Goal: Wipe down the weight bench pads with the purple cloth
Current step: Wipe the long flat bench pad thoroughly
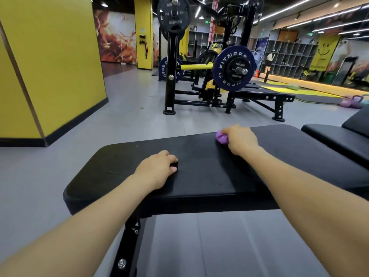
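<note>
Black padded desk (pixel 123 156) surface spans the foreground on a black metal frame (pixel 129 242). Right hand (pixel 240 139) is clamped on the purple cloth (pixel 221 137), which is bunched and pressed onto the pad near its far edge. Left hand (pixel 157 168) rests on the pad nearer the middle, fingers curled under, holding nothing visible. A second black pad (pixel 335 136) lies just beside, to the right.
</note>
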Action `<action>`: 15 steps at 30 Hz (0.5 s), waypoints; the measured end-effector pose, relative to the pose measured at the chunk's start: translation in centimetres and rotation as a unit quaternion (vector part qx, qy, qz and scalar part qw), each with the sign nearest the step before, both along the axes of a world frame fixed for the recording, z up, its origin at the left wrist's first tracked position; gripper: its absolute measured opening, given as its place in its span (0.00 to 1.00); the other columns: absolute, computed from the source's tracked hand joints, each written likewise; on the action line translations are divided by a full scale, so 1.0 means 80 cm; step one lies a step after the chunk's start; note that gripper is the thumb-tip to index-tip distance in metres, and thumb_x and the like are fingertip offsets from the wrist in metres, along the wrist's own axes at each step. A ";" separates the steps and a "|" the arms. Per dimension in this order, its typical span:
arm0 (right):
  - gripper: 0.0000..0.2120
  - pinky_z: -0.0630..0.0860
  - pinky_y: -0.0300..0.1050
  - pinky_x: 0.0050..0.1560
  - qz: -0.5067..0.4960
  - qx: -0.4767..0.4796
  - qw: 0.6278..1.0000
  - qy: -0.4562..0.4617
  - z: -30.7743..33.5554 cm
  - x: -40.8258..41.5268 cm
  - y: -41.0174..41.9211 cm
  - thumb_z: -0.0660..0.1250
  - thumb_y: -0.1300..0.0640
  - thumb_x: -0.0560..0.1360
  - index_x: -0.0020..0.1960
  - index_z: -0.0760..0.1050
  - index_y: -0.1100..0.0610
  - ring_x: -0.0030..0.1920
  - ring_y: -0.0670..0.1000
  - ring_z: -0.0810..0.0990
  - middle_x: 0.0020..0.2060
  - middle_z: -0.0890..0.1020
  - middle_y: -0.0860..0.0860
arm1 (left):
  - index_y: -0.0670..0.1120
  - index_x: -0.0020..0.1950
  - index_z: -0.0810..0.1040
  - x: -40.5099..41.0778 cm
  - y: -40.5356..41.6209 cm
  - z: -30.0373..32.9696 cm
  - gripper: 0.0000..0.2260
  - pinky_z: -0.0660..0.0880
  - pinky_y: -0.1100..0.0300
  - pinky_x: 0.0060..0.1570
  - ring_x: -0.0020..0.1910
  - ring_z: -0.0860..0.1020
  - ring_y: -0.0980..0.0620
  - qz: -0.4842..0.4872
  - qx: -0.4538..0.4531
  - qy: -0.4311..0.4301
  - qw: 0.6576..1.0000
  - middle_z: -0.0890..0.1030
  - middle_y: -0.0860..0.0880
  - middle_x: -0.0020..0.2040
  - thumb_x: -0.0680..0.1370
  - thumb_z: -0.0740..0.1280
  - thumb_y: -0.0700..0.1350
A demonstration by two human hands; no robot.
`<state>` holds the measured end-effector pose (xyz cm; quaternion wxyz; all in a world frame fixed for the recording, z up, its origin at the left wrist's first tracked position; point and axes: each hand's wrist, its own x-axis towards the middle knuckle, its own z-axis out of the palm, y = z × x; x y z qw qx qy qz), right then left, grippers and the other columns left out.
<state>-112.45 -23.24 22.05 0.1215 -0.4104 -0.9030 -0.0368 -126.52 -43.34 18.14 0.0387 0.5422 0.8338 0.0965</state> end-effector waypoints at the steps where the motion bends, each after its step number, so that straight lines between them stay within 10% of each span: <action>1: 0.17 0.70 0.46 0.54 0.021 0.000 1.000 0.002 -0.003 -0.007 -0.013 0.58 0.62 0.76 0.60 0.76 0.48 0.60 0.62 0.73 0.59 0.76 0.53 | 0.51 0.70 0.67 0.000 0.001 0.000 0.17 0.71 0.51 0.60 0.63 0.72 0.45 0.000 0.000 0.002 1.000 0.68 0.49 0.66 0.82 0.56 0.49; 7: 0.26 0.71 0.53 0.61 0.210 -0.036 0.977 -0.035 -0.015 -0.024 -0.070 0.59 0.66 0.75 0.68 0.69 0.44 0.62 0.58 0.70 0.64 0.73 0.51 | 0.52 0.71 0.67 0.001 0.002 0.002 0.17 0.71 0.51 0.60 0.64 0.72 0.45 0.006 -0.009 0.007 1.000 0.68 0.49 0.67 0.82 0.56 0.50; 15: 0.19 0.70 0.47 0.55 0.041 -0.007 0.999 0.012 -0.006 -0.020 -0.038 0.57 0.62 0.77 0.61 0.75 0.46 0.60 0.61 0.73 0.59 0.75 0.54 | 0.50 0.70 0.67 0.002 0.002 0.001 0.16 0.71 0.51 0.59 0.63 0.73 0.45 0.002 -0.004 0.011 1.000 0.68 0.49 0.66 0.82 0.55 0.49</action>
